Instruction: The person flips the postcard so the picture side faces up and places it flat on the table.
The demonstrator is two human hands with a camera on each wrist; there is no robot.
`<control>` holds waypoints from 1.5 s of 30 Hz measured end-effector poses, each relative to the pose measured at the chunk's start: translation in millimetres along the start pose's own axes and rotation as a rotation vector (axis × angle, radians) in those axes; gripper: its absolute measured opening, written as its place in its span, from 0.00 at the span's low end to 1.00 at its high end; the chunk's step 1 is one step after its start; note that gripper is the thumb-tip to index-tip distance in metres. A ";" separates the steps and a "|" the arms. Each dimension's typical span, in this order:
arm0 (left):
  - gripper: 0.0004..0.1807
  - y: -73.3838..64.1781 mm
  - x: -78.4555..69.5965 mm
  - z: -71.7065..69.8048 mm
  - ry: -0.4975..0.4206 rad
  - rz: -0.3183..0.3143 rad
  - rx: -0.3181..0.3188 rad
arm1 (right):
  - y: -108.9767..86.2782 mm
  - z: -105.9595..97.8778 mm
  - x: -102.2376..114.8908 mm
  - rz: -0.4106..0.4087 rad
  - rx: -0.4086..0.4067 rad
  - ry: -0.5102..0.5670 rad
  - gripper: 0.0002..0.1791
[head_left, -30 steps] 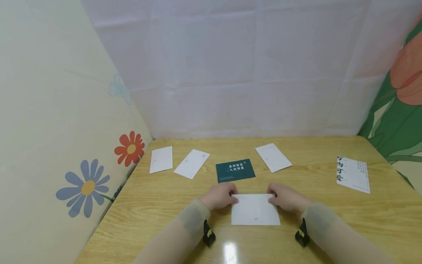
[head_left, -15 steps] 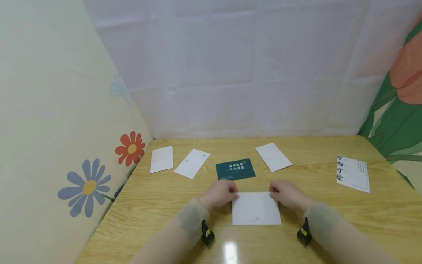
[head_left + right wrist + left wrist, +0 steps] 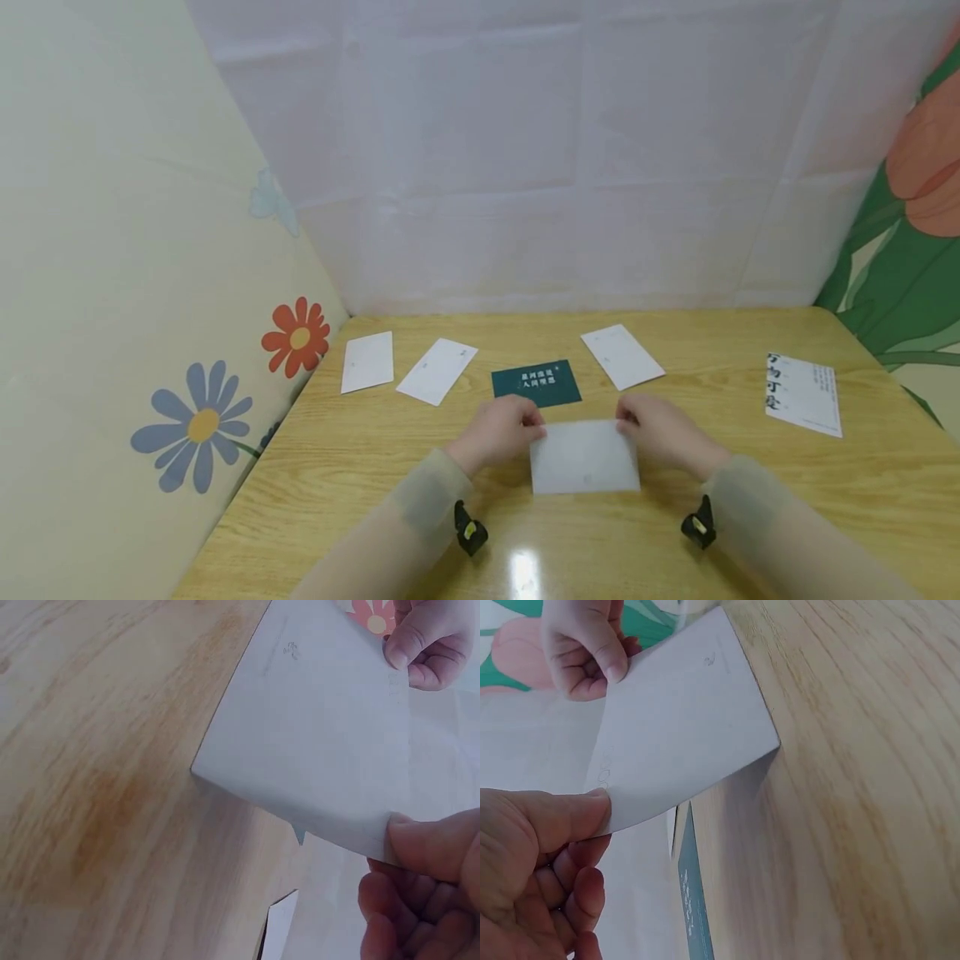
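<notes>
Head view: plain white card (image 3: 585,458) lies between the two hands, long axis left–right, left hand (image 3: 501,433) pinching its far-left corner and right hand (image 3: 667,433) its far-right, so neither is nearer. Wrist views show the far edge raised above the near one, thumbs on the upper face; whether the near edge touches the desk (image 3: 337,500), cannot tell. Dark green card (image 3: 537,383) lies flat just beyond, slightly left, nearer the left hand; tilted white card (image 3: 622,358) far side, beyond the right hand.
</notes>
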State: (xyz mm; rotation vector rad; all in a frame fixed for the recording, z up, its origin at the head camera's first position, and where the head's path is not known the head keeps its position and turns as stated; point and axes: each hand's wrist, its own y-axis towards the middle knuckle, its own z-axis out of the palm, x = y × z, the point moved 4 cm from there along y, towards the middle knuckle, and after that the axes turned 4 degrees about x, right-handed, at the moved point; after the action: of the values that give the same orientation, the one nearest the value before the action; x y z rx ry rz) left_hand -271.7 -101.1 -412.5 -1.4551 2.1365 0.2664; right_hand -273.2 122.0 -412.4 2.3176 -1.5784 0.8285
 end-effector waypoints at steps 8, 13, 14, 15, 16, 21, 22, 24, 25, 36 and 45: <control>0.04 -2.2 -8.9 -7.3 0.080 0.086 -0.119 | -5.3 -9.0 6.8 -0.052 -0.072 -0.048 0.03; 0.02 -5.6 -11.3 -10.5 0.156 0.144 -0.201 | -8.8 -11.7 10.2 -0.128 -0.152 -0.134 0.03; 0.02 -6.3 -11.8 -11.1 0.171 0.156 -0.215 | -9.6 -12.0 10.8 -0.147 -0.168 -0.147 0.03; 0.02 -6.8 -12.1 -11.4 0.189 0.168 -0.230 | -10.4 -12.1 11.1 -0.171 -0.183 -0.161 0.04; 0.02 -7.6 -12.6 -11.9 0.207 0.178 -0.244 | -11.3 -12.2 11.6 -0.195 -0.199 -0.173 0.04; 0.02 -11.7 -15.0 -12.4 0.294 0.219 -0.285 | -15.5 -11.9 14.5 -0.278 -0.244 -0.245 0.06; 0.02 -12.7 -15.3 -12.3 0.308 0.226 -0.288 | -16.4 -11.8 15.3 -0.286 -0.247 -0.261 0.06; 0.02 -14.3 -15.8 -12.4 0.331 0.237 -0.286 | -17.9 -11.7 16.6 -0.292 -0.244 -0.285 0.06; 0.02 -15.2 -15.9 -12.6 0.340 0.243 -0.284 | -18.5 -11.5 16.9 -0.291 -0.240 -0.294 0.05; 0.01 -21.5 -16.2 -9.6 0.379 0.326 -0.194 | -26.7 -7.0 14.2 -0.354 -0.170 -0.317 0.06; 0.02 -21.9 -11.9 -0.7 0.412 0.325 -0.068 | -30.3 2.1 8.8 -0.374 -0.005 -0.265 0.04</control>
State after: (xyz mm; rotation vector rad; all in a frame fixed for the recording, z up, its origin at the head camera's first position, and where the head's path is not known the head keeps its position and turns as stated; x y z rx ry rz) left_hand -248.8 -100.7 -402.8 -1.2757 2.7262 0.1663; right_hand -242.7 126.2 -405.2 2.6871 -1.1645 0.4448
